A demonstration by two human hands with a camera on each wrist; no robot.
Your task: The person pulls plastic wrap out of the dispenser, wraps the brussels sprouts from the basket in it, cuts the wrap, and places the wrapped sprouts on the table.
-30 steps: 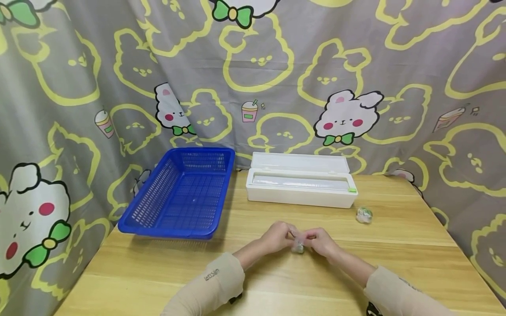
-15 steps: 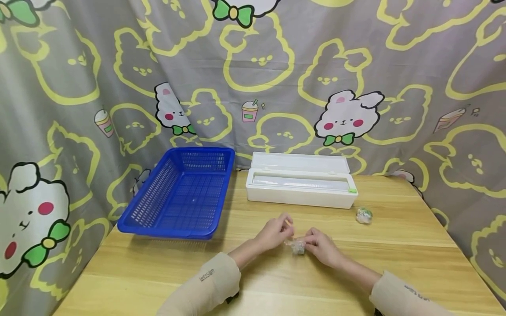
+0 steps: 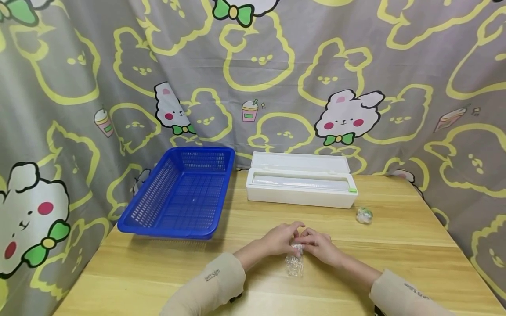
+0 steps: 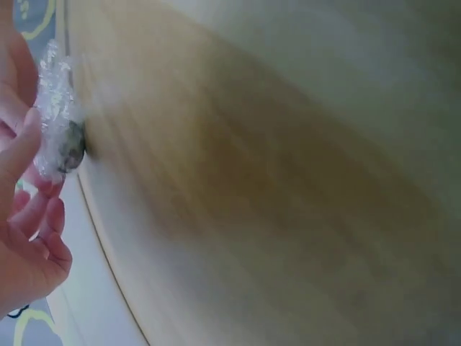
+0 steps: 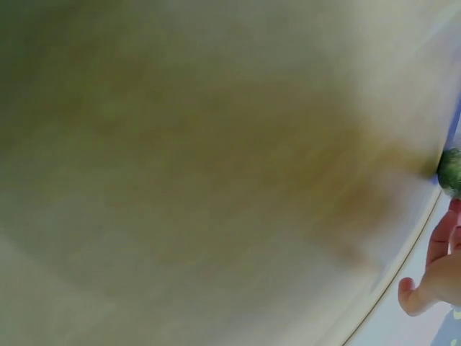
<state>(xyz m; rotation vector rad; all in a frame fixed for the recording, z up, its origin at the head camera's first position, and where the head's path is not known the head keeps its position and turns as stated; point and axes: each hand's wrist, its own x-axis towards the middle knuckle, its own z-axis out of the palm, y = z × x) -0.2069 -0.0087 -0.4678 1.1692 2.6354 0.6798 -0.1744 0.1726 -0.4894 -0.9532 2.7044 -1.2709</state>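
A small dark-green rounded item (image 4: 72,148) sits in crinkled clear cling film (image 4: 56,101) in the left wrist view. In the head view, a loose tail of that cling film (image 3: 294,264) hangs toward the person. My left hand (image 3: 280,239) pinches the film from the left, fingertips close to the other hand's. From the right, my right hand (image 3: 319,246) holds the same bundle between thumb and fingers. At the edge of the right wrist view, fingers touch the green item (image 5: 451,173). The hands partly hide it in the head view.
A white cling film box (image 3: 300,197) stands at the back with its lid up and a roll inside. A blue plastic basket (image 3: 170,232) is at the left. Right of the box lies another wrapped green item (image 3: 364,215). A patterned curtain (image 3: 276,57) hangs behind the wooden table (image 3: 415,245).
My left hand drew off to the left of the bundle, then came back to it. The bundle has turned, and its film tail now spreads toward the person.
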